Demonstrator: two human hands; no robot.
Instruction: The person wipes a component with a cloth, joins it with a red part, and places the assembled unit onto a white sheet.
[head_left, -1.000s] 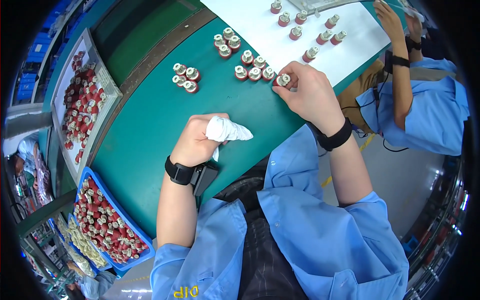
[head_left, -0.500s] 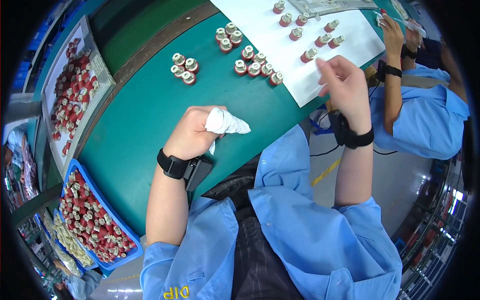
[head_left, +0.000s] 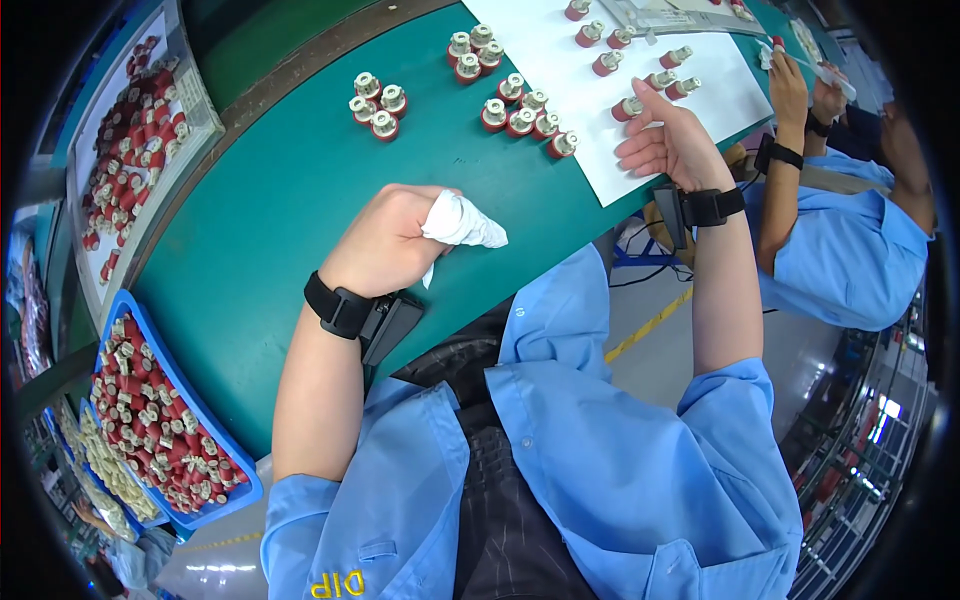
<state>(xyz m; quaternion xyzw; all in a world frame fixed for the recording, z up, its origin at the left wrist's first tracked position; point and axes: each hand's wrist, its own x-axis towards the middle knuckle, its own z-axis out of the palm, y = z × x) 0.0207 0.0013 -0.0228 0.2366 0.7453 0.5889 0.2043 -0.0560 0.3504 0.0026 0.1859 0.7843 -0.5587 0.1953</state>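
My left hand (head_left: 380, 242) is closed around a crumpled white cloth (head_left: 466, 222), whose pointed end sticks out to the right over the green tabletop. My right hand (head_left: 678, 145) hovers by the white sheet, fingers apart and nothing in them. Close beside its fingertips stands a red connector-like part with a silvery metal top (head_left: 627, 109); whether they touch I cannot tell. More such parts stand upright on the white paper sheet (head_left: 600, 160). Others are grouped on the green table: a cluster at left (head_left: 384, 125), one at the back (head_left: 467, 68) and a row in the middle (head_left: 521, 123).
A blue bin (head_left: 255, 488) heaped with the same red parts stands at the left. Behind it a clear-walled tray (head_left: 205, 125) holds more. At the right a co-worker in a blue sleeve (head_left: 840, 255) handles a white stick-like tool (head_left: 835, 82). A flat plate (head_left: 650, 15) lies at the back.
My right hand has turned and spread its fingers, coming closer to the part on the sheet. My left hand keeps the cloth. The whole view has shifted slightly.
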